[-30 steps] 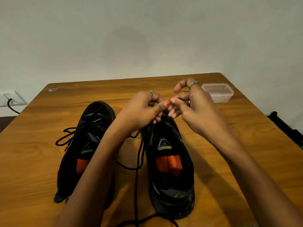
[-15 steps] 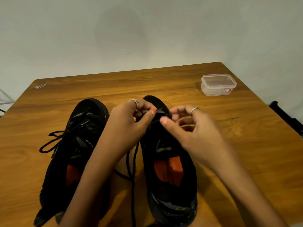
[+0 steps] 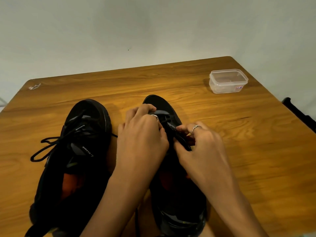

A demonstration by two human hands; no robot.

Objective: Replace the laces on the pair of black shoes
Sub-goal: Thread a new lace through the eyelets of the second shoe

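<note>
I see two black shoes standing side by side on the wooden table (image 3: 239,151), both with their long axes running from the bottom of the frame up toward the far edge, toes pointing away from me and heels nearest the lower edge. The left shoe (image 3: 77,151) sits in the lower left of the frame, tilted a little so its toe leans toward the centre; its black lace (image 3: 46,147) is threaded through and spills in loops onto the wood on its left side. The right shoe (image 3: 171,194) lies at lower centre, just beside the first, its toe reaching a bit farther up the frame. My left hand (image 3: 142,142) rests over the front of the right shoe with its fingers curled down onto the upper near the eyelets; a ring shows on one finger, but I cannot tell what the fingertips hold. My right hand (image 3: 201,151) sits on the right side of the same shoe, fingers bent and pinching a dark strip at the eyelet row, which I take for lace or eyelet flap. There is bare wood across the whole far band of the table and down the right side to its edge, where a dark object (image 3: 299,115) shows beyond the rim. A clear plastic tub (image 3: 228,81) with a small label stands in the upper right near the far corner, well apart from the shoes; I cannot make out anything inside it. A small pale scrap (image 3: 35,86) lies at the far left corner.
</note>
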